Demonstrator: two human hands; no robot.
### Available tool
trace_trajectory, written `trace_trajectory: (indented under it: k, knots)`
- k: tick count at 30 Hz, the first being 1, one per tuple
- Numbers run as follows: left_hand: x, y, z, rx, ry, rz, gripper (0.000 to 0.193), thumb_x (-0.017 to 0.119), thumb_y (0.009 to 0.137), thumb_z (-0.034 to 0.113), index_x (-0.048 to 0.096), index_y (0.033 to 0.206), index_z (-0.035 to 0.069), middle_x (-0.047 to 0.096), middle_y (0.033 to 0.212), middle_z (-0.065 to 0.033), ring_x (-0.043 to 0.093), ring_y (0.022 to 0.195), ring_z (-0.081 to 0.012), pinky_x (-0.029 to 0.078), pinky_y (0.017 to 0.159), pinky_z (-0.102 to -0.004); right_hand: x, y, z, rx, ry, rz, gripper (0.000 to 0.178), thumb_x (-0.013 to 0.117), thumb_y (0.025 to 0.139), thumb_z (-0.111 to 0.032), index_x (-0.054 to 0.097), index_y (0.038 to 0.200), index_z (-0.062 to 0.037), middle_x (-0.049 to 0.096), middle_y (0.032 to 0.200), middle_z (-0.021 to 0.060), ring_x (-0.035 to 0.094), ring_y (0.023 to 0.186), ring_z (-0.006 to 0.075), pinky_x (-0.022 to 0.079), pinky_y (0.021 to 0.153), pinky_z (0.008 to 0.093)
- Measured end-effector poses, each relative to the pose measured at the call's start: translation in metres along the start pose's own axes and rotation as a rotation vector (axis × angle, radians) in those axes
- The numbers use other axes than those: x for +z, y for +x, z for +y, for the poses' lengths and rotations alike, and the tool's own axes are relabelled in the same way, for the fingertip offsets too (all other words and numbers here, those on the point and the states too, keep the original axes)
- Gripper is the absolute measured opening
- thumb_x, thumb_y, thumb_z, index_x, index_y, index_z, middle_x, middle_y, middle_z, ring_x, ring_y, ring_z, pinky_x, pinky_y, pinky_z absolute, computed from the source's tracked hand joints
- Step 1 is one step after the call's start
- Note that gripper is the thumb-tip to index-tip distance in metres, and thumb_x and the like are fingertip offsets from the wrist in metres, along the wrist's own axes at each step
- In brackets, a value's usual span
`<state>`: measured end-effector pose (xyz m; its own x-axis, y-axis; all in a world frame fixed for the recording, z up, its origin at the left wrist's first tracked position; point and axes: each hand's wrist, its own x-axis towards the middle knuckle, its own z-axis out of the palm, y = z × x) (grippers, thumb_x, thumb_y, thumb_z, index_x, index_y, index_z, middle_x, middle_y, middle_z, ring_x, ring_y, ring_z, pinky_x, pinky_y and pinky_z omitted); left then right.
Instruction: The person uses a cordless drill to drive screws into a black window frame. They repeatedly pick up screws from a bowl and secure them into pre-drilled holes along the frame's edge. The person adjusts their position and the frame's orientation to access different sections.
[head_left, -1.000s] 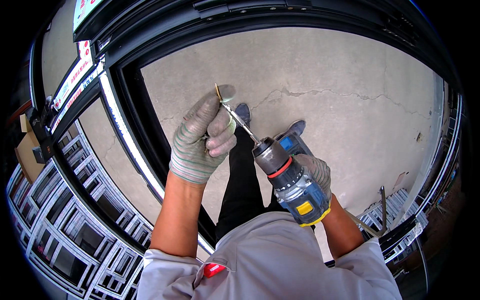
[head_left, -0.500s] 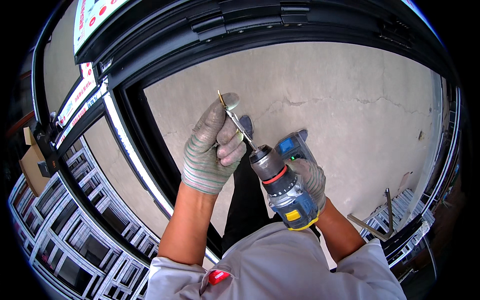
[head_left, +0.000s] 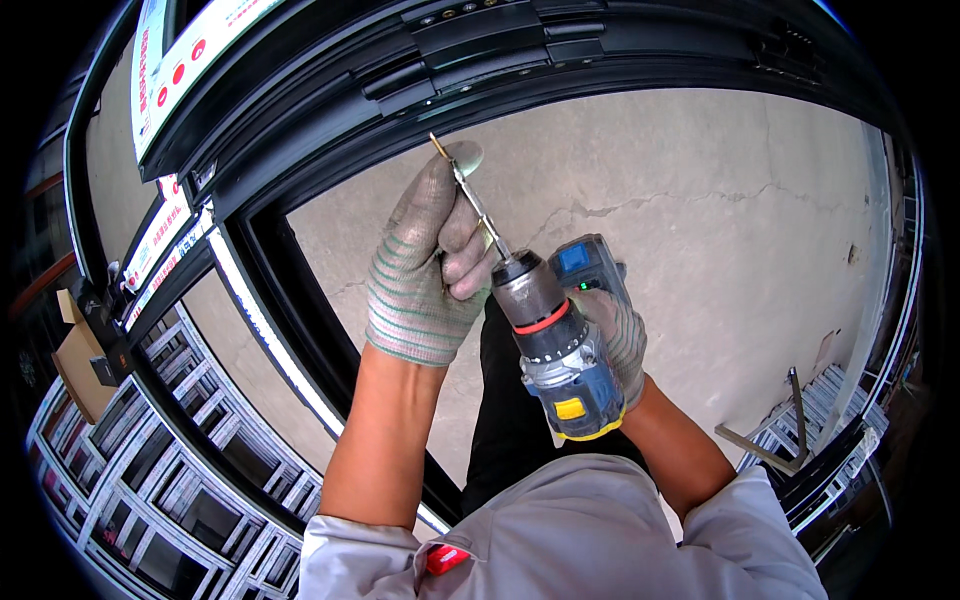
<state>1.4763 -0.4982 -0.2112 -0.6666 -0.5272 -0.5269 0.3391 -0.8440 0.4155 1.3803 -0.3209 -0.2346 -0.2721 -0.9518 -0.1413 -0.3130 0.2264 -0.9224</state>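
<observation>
A cordless drill (head_left: 560,345) with a blue, grey and yellow body is in my right hand (head_left: 618,335), whose gloved fingers wrap its handle. A long silver bit (head_left: 482,215) runs from its chuck up and to the left. At the bit's far end is a thin brass-coloured piece (head_left: 438,146); I cannot tell if it is a screw or part of the bit. My left hand (head_left: 425,260), in a striped knit glove, is closed around the bit near that end. The tip points at a black metal frame (head_left: 340,110), with a visible gap between them.
Hinge-like fittings (head_left: 480,40) sit along the frame's far bar. Cracked concrete floor (head_left: 680,200) shows through the opening. Stacked wrapped frames (head_left: 190,470) lie to the left, near an open cardboard box (head_left: 85,365). An L-shaped metal bar (head_left: 795,430) is at the right.
Both hands and the drill have moved up together, bringing the bit's tip nearer the far bar of the frame. My hold on the drill and the bit looks unchanged.
</observation>
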Motion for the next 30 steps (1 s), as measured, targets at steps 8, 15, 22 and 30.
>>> trace_trajectory:
  k: [8,15,22,30]
  knots:
    - [0.001,0.016,0.003,0.037,0.095,-0.009,0.032,0.055,0.101,0.026,0.060,0.122,0.002,0.038,0.056,0.0069,0.037,0.043,-0.0031,0.030,0.034,-0.0176,0.009,0.010,0.003,0.033,0.024,0.121,0.038,0.083,0.068,-0.028,0.066,0.094,-0.0060,0.067,0.075,0.0113,0.067,0.068,0.0301,0.053,0.063,0.0372]
    - [0.004,0.021,0.014,0.053,0.181,0.036,0.035,0.061,0.098,0.030,0.061,0.118,0.001,0.040,0.058,0.0053,0.034,0.044,-0.0034,0.026,0.037,-0.0175,0.015,0.019,0.011,0.273,0.336,0.000,0.039,0.083,0.067,-0.029,0.066,0.094,-0.0066,0.067,0.075,0.0106,0.066,0.068,0.0300,0.053,0.063,0.0374]
    - [0.011,-0.001,0.024,0.201,0.784,0.325,0.039,0.060,0.097,0.037,0.065,0.110,0.001,0.040,0.056,0.0058,0.033,0.045,-0.0027,0.023,0.039,-0.0194,0.019,0.028,0.015,-0.008,0.046,0.130,0.032,0.079,0.070,-0.027,0.064,0.091,-0.0099,0.068,0.079,0.0080,0.066,0.070,0.0288,0.052,0.064,0.0364]
    - [0.040,0.000,0.137,1.192,1.572,0.116,0.036,0.058,0.098,0.034,0.065,0.117,0.004,0.056,0.063,0.0032,0.049,0.049,-0.0041,0.036,0.042,-0.0159,0.027,0.027,0.025,-0.025,-0.076,0.240,0.029,0.074,0.073,-0.028,0.064,0.090,-0.0075,0.066,0.074,0.0110,0.064,0.066,0.0292,0.051,0.064,0.0372]
